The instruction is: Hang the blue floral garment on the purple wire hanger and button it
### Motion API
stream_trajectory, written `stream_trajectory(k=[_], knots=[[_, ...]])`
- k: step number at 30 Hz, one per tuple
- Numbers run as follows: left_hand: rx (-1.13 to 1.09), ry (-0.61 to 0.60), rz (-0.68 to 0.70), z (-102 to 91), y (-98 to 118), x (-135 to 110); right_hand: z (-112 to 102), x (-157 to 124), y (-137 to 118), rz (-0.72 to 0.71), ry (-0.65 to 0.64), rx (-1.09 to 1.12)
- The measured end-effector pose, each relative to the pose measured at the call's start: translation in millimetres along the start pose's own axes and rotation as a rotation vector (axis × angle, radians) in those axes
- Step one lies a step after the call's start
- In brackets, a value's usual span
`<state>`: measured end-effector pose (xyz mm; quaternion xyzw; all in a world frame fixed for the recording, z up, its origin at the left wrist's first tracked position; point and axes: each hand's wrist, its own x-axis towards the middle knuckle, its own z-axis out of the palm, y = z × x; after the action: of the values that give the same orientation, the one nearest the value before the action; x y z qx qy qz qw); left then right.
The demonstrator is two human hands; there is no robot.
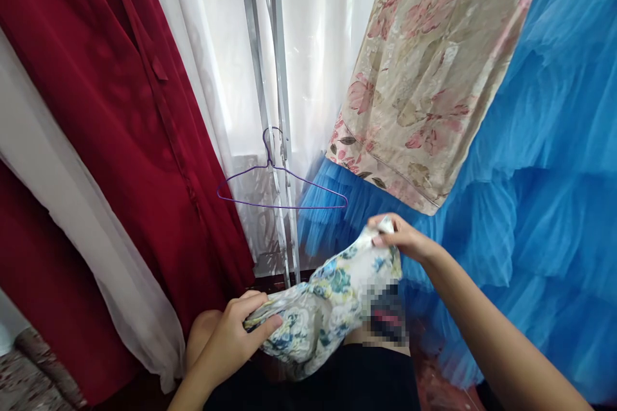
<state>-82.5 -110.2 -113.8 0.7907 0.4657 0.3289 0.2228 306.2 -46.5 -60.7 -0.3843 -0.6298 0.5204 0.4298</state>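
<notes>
Left grip [245,321] and right grip [399,237] hold floral cloth [337,279]; purple hanger [270,165] hangs beyond.

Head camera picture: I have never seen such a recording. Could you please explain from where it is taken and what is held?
There is no machine: a person works bare-handed, and the camera worn on their head looks forward and down. The left hand grips one end of a white flower-patterned cloth, and the right hand grips the other, above the lap. Beyond it, a purple hanger is by metal poles; red fabric hangs on the picture's left, and beige flowered fabric in front of ruffled blue fabric on the right.
</notes>
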Motion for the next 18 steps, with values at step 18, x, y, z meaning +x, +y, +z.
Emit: stream_trajectory(k=[18], knots=[[-0.295,0.103,-0.090,-32.4,-24,28,38,168,-48,-0.142,-0.077,-0.052]])
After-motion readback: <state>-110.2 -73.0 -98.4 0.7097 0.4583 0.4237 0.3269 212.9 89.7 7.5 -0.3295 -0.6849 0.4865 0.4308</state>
